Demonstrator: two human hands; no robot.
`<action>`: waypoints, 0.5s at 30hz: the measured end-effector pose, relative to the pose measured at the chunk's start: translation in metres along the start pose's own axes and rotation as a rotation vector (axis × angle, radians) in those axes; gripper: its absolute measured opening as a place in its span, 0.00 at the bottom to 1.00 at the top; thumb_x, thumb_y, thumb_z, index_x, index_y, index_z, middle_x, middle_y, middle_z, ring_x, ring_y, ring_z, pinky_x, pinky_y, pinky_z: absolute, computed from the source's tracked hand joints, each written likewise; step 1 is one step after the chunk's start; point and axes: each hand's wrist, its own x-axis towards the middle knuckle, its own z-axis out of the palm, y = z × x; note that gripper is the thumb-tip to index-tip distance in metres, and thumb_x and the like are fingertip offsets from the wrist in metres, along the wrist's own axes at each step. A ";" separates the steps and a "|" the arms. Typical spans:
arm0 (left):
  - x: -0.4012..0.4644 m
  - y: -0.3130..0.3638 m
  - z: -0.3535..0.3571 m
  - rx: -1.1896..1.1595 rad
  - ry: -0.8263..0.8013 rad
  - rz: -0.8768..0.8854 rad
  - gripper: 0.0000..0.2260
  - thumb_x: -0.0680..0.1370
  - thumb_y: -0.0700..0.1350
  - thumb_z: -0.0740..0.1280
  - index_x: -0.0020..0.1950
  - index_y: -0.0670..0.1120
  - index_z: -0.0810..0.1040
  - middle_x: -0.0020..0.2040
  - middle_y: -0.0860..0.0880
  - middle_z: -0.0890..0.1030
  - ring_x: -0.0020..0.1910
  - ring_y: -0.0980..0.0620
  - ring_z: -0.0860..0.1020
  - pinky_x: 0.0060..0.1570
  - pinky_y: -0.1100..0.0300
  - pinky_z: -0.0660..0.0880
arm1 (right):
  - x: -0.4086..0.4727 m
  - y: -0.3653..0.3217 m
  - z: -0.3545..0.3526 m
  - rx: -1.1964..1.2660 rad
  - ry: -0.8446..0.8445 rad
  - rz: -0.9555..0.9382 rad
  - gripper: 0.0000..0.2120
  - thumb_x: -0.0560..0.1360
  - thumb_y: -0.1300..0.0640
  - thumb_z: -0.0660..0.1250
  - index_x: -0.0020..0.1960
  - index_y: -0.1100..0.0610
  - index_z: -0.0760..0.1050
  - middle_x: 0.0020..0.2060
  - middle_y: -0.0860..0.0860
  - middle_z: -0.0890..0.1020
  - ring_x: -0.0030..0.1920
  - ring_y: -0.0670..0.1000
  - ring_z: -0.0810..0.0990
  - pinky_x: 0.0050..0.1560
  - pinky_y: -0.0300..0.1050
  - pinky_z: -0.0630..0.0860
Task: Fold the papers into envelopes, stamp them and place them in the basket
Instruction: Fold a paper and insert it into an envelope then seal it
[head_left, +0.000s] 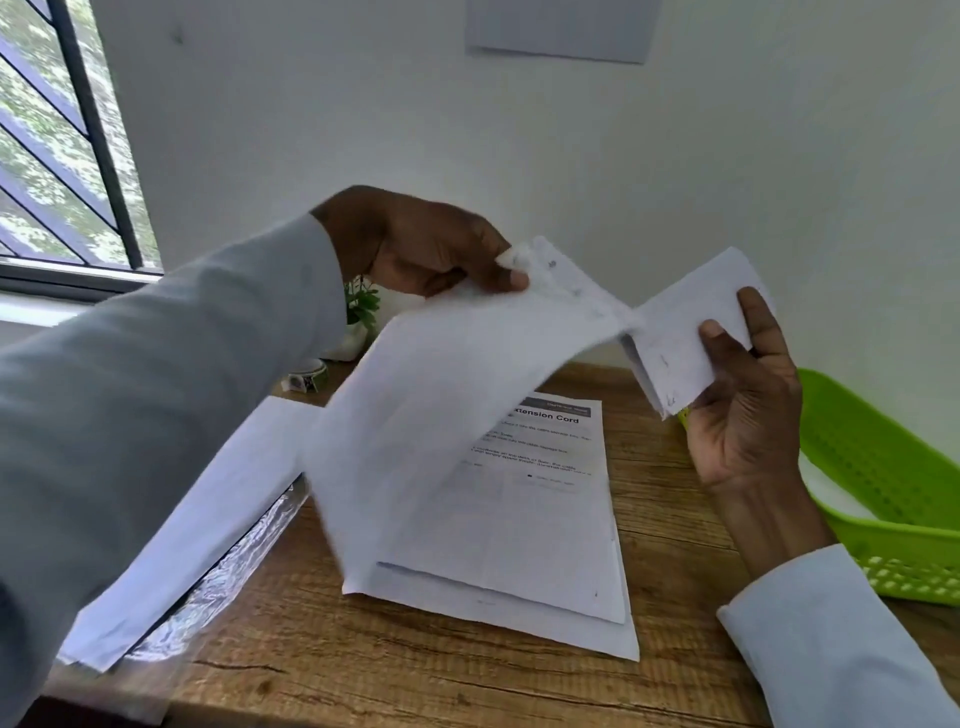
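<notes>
I've got the left hand (415, 244) up above the worktop (363, 665), grip pinched on the top edge of a big white sheet (447, 415); thumb + fingers clamp it, and the sheet hangs down from the grip, its lower edge near the paper stack (545, 519) under it. Right hand (748, 405) is raised too, well right of the left grip, w/ a folded paper (685, 317) held between thumb and fingers, fingers curled behind it. Folded paper's inner corner looks to meet the hanging sheet's top right corner; can't tell if they touch. The stack's top page is printed, heading reads "xtension Cord" where visible. Green basket (883, 467) sits just right of and below the right grip, something white lying inside. More white sheets (208, 519) lie under my left sleeve on a shiny plastic wrap (218, 587). Behind the left grip: tape roll (306, 376) and a small green plant (361, 301).
</notes>
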 end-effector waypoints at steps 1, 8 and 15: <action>0.006 -0.004 0.003 0.106 -0.029 -0.045 0.12 0.79 0.43 0.65 0.56 0.37 0.79 0.50 0.41 0.84 0.43 0.48 0.83 0.43 0.56 0.81 | 0.000 0.000 0.000 -0.009 0.008 0.000 0.30 0.74 0.70 0.68 0.74 0.58 0.68 0.69 0.57 0.76 0.69 0.60 0.74 0.66 0.66 0.71; 0.051 -0.049 0.043 0.586 -0.105 -0.126 0.05 0.78 0.50 0.69 0.47 0.50 0.82 0.47 0.44 0.83 0.42 0.47 0.78 0.43 0.47 0.75 | 0.003 0.000 -0.005 -0.095 0.082 -0.029 0.31 0.73 0.70 0.70 0.74 0.59 0.67 0.69 0.56 0.75 0.68 0.57 0.75 0.60 0.54 0.79; 0.050 -0.113 0.068 0.218 0.088 -0.036 0.15 0.77 0.54 0.70 0.51 0.42 0.82 0.45 0.48 0.83 0.42 0.51 0.80 0.45 0.55 0.76 | -0.003 0.033 -0.007 -0.476 0.005 -0.038 0.46 0.68 0.74 0.73 0.79 0.54 0.57 0.66 0.46 0.72 0.61 0.43 0.76 0.55 0.44 0.80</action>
